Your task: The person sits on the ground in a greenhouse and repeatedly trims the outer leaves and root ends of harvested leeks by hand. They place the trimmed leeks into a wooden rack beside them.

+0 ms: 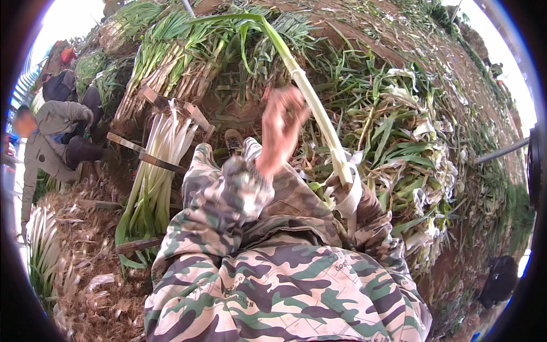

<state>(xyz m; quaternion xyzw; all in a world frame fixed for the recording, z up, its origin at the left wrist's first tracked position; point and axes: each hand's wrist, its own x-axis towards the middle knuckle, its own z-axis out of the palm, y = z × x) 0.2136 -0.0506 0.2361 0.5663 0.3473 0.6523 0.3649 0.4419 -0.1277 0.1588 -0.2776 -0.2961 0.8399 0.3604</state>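
A long green onion stalk (pixel 318 104) slants up and forward from my right hand, its green top bent over to the left. My right hand (pixel 363 201), dark and partly covered, is shut around the stalk's white lower end. A loose strip of pale peeled skin (pixel 354 192) loops over those fingers. My left hand (pixel 282 128) is raised beside the upper stalk and blurred by motion. Whether its fingers touch the stalk, I cannot tell. Left of my knees, peeled white onions (pixel 164 141) lie bundled in a wooden rack (pixel 160 162).
Unpeeled green onions (pixel 171 60) are stacked ahead on the left. A heap of stripped leaves and skins (pixel 397 141) spreads to my right. Root trimmings (pixel 102 282) cover the ground at lower left. Another person (pixel 60 132) sits at far left near more white onions (pixel 42 243).
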